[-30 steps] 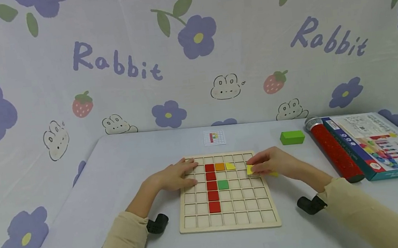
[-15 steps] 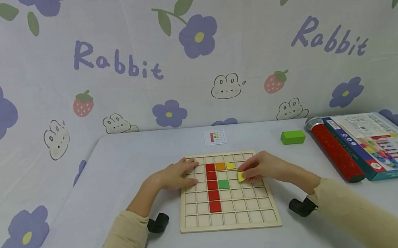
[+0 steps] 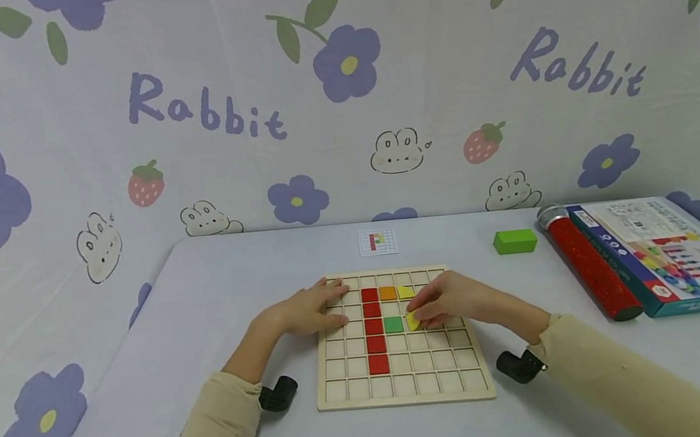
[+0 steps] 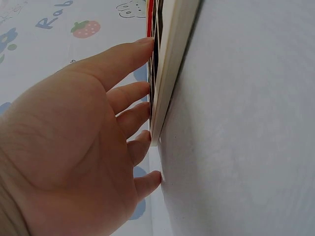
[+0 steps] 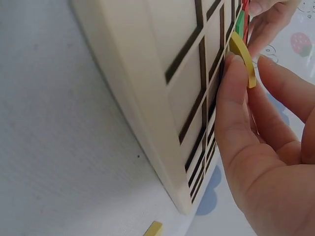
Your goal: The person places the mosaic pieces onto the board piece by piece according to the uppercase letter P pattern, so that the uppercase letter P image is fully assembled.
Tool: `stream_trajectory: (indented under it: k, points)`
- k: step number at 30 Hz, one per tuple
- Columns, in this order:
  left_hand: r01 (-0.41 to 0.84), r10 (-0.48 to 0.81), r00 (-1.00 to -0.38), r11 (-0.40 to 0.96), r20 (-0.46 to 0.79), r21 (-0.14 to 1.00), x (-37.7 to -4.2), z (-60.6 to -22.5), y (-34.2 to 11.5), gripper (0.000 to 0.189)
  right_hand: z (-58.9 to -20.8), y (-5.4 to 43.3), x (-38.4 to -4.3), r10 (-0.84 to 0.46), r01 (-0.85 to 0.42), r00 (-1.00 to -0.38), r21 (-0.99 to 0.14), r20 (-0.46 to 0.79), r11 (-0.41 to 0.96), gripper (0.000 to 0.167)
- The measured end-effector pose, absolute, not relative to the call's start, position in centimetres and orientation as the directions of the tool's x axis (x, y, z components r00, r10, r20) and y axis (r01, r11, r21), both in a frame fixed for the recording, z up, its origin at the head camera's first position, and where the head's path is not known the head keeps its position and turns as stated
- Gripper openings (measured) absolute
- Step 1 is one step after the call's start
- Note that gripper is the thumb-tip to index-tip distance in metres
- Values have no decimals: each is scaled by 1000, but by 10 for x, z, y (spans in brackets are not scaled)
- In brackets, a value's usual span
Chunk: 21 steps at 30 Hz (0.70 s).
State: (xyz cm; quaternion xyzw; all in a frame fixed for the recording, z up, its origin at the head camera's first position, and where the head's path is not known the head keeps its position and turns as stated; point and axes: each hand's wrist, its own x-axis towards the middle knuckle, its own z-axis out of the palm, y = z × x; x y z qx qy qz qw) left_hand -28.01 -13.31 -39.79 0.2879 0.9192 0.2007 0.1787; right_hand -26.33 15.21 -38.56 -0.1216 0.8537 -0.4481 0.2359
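Note:
A wooden grid board [image 3: 408,402] lies flat on the table, with a column of red tiles [image 3: 376,344] set in it. Beside the top red one sit an orange tile [image 3: 387,293] and a yellow tile [image 3: 405,292]; a green tile [image 3: 393,325] is lower down. My right hand [image 3: 461,298] pinches a yellow tile with a curved edge [image 5: 241,56] between thumb and fingers, tilted close over the square right of the green one. My left hand [image 3: 308,310] rests on the board's left edge, its fingers loosely spread and fingertips on the grid [image 4: 153,73].
Behind the board lies a small pattern card [image 3: 378,242]. A green block [image 3: 515,242], a red microphone [image 3: 588,264] and a flat printed box [image 3: 674,255] are at the back right. Another yellow piece [image 5: 153,229] lies on the table right of the board.
My right hand has carried the yellow tile leftward and slightly toward me, from the board's right side to beside the green tile. My left hand stays on the board's edge.

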Motion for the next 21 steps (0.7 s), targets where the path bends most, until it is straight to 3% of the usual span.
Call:
stream_trajectory:
  k: [21]
  points:
    - [466,607,-769,747,-200,474,-281,-400,-132,65,-390,150,-261,-357,43,-882,-807,-308,589,18]
